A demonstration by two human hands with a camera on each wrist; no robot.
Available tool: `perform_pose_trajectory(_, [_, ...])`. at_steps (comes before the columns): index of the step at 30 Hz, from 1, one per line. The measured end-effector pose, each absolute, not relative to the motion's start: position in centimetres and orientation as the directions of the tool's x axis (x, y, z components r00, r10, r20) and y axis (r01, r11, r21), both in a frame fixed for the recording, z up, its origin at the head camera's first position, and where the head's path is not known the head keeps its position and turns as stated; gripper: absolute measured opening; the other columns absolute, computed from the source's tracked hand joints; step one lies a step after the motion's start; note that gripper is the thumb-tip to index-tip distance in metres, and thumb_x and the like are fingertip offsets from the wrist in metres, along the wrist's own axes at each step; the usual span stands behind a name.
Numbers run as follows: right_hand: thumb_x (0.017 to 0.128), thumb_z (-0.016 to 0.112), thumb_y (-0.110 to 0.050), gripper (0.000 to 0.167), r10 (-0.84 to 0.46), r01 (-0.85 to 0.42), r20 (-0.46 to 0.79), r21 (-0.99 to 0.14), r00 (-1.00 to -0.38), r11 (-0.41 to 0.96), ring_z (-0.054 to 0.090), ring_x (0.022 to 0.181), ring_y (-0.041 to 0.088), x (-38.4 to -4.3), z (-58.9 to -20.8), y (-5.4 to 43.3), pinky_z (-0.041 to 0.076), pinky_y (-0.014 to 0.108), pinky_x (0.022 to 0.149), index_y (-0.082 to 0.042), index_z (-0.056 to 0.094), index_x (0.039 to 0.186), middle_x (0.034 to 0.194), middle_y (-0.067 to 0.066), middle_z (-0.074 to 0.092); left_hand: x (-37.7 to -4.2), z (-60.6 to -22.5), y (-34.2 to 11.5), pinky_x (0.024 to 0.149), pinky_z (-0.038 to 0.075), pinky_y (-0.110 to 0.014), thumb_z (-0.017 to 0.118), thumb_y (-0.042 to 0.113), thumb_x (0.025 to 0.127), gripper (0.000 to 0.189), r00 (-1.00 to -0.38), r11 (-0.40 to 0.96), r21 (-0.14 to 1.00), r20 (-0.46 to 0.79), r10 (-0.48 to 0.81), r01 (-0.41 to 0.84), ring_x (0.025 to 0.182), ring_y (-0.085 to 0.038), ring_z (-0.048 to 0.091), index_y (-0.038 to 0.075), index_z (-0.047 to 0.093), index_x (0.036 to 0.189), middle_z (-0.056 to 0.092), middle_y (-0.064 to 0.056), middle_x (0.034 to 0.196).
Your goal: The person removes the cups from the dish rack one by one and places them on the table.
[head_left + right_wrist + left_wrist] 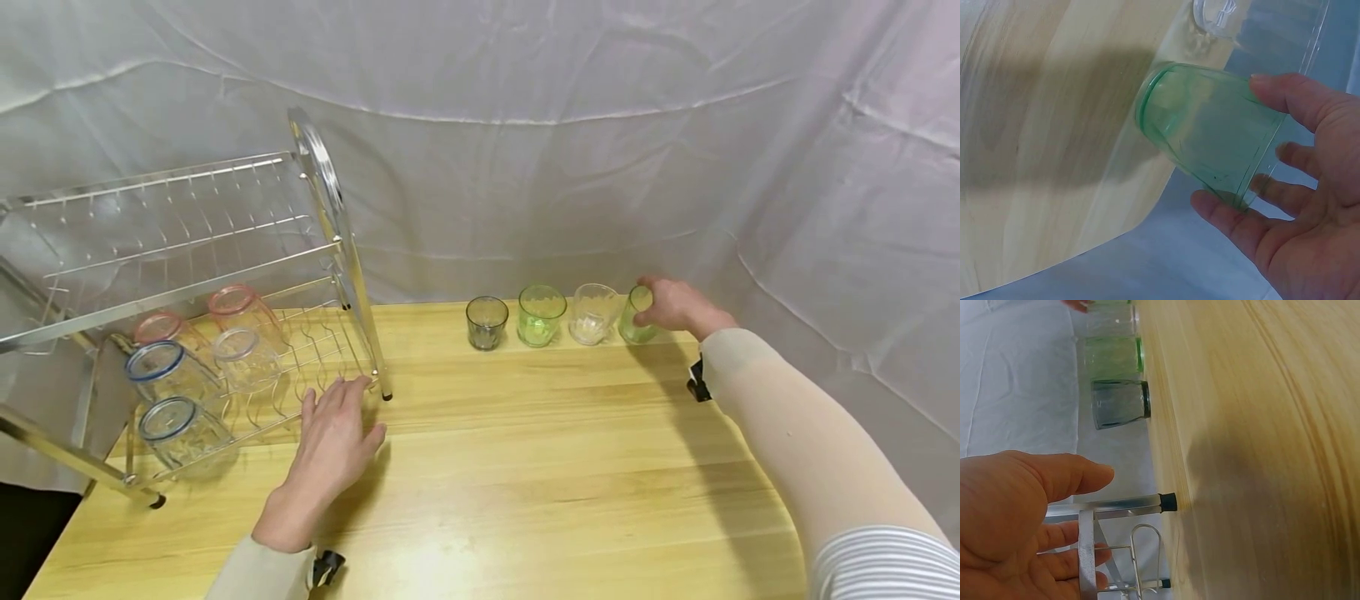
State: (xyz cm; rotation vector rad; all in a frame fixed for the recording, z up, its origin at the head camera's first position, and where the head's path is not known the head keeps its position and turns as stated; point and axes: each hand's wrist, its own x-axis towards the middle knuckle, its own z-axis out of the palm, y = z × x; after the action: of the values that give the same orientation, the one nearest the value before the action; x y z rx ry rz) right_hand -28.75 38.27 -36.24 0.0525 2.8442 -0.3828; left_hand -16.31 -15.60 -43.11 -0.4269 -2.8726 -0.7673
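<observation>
The right hand has thumb and fingers parted around the green glass ending the row on the bench; even, light pressure should avoid nudging the clear glass. The left hand, loosely spread, holds nothing.

No text, label, brand, number or sign can be read in any view

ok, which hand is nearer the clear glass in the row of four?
Right. The right hand grips the end green glass immediately beside the clear glass; the left hand is farther off, at the metal rack.
</observation>
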Motion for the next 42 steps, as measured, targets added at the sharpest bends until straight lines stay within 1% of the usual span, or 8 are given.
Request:
perform_pose_trajectory(6, [0.095,0.073,-0.030,0.092,0.009,0.084,-0.282,-0.255,-0.959,0.963,0.030,0.145,0.065,-29.0,-36.6,38.7,0.027,0.079,0.116,0.000,0.022,0.165,0.161,0.039,0.031,-16.3,-43.2,-15.5,0.123,0.014,-0.074,0.079,0.014,0.090,0.070,-0.949,0.830,0.465,0.211,0.235,0.309,0.145,-0.053,0.042,-0.004,0.048,0.150,0.057,-0.030,0.146])
perform_pose_trajectory(14, [0.096,0.071,-0.029,0.090,-0.018,0.053,-0.283,-0.241,-0.959,0.969,0.029,0.145,0.065,-29.3,-36.6,38.7,0.026,0.078,0.117,0.002,0.021,0.165,0.161,0.040,0.030,-16.3,-43.2,-15.5,0.123,0.015,-0.075,0.081,0.014,0.089,0.070,-0.947,0.831,0.460,0.220,0.236,0.314,0.144,-0.054,0.043,-0.004,0.049,0.149,0.058,-0.030,0.144])
perform_pose_trajectory(23, [0.096,0.071,-0.027,0.090,-0.041,0.042,-0.296,-0.270,-0.954,0.962,0.025,0.147,0.064,-29.7,-36.7,39.1,0.023,0.079,0.117,-0.001,0.021,0.166,0.164,0.038,0.025,-16.3,-43.4,-15.5,0.122,0.015,-0.074,0.081,0.013,0.089,0.070,-0.945,0.830,0.458,0.224,0.237,0.316,0.144,-0.053,0.043,-0.004,0.049,0.149,0.059,-0.029,0.144])
perform_pose_trajectory(30, [0.097,0.070,-0.028,0.090,-0.051,0.038,-0.306,-0.277,-0.951,0.960,0.024,0.149,0.064,-29.9,-36.7,39.3,0.022,0.079,0.117,-0.002,0.020,0.167,0.166,0.036,0.024,-16.3,-43.4,-15.5,0.123,0.016,-0.073,0.081,0.013,0.089,0.070,-0.943,0.831,0.454,0.232,0.237,0.321,0.144,-0.052,0.044,-0.004,0.049,0.149,0.059,-0.029,0.144])
perform_pose_trajectory(37, [0.096,0.071,-0.028,0.090,-0.062,0.026,-0.308,-0.273,-0.949,0.962,0.024,0.148,0.064,-29.8,-36.3,39.2,0.023,0.079,0.118,-0.001,0.021,0.166,0.165,0.037,0.025,-16.3,-43.4,-15.5,0.123,0.016,-0.073,0.081,0.014,0.089,0.071,-0.945,0.836,0.450,0.227,0.235,0.316,0.144,-0.053,0.043,-0.004,0.048,0.149,0.059,-0.030,0.144])
perform_pose_trajectory(42, [0.094,0.072,-0.022,0.092,-0.078,0.025,-0.331,-0.294,-0.940,0.955,0.024,0.149,0.064,-30.0,-36.2,39.3,0.023,0.079,0.117,0.000,0.019,0.166,0.165,0.038,0.023,-16.4,-43.5,-15.5,0.123,0.016,-0.073,0.081,0.014,0.089,0.071,-0.945,0.835,0.451,0.226,0.235,0.315,0.144,-0.052,0.043,-0.004,0.048,0.150,0.058,-0.030,0.144])
